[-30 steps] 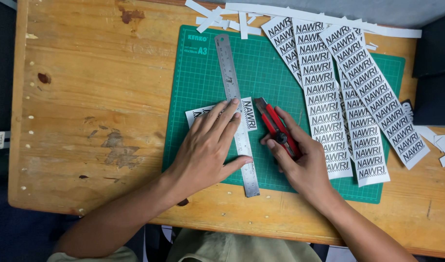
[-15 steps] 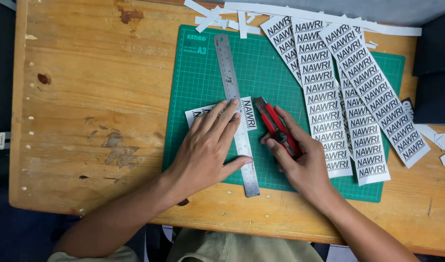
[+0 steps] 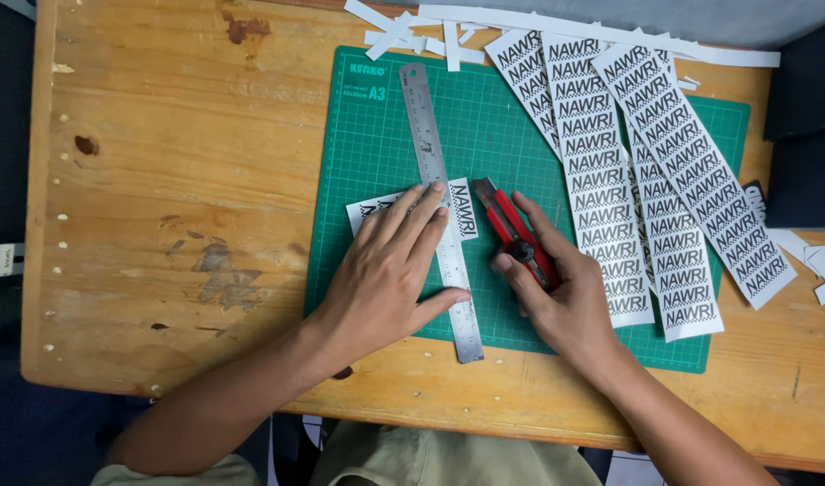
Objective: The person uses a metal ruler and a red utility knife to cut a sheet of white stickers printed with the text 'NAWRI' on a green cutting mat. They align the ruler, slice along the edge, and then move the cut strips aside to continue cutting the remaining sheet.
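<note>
Nearest me, my two forearms come up over the near edge of the wooden table (image 3: 160,180). My left hand (image 3: 390,274) lies flat, palm down and fingers spread, pressing on the steel ruler (image 3: 441,207) and on the small printed label (image 3: 408,209) beneath it. It grips nothing; it only bears down. The thumb reaches across the ruler's lower part and the fingertips rest by its middle.

The ruler lies tilted slightly on the green mat (image 3: 376,135), its near end close to the mat's front edge, its far end up near the mat's top. The label pokes out on both sides of the ruler, one end to the left under my fingers, the other just right of the steel edge.

My right hand (image 3: 565,297) is closed around the red knife (image 3: 516,236), fingers wrapped on the handle, index finger along its top. The blade end points away from me and sits just beside the label's right end, close to the ruler; I cannot tell whether the tip touches the paper.

Farther right, long printed strips (image 3: 646,153) fan across the mat, overlapping. Along the table's far edge lie white offcuts (image 3: 556,22), with a few more at the right edge.
</note>
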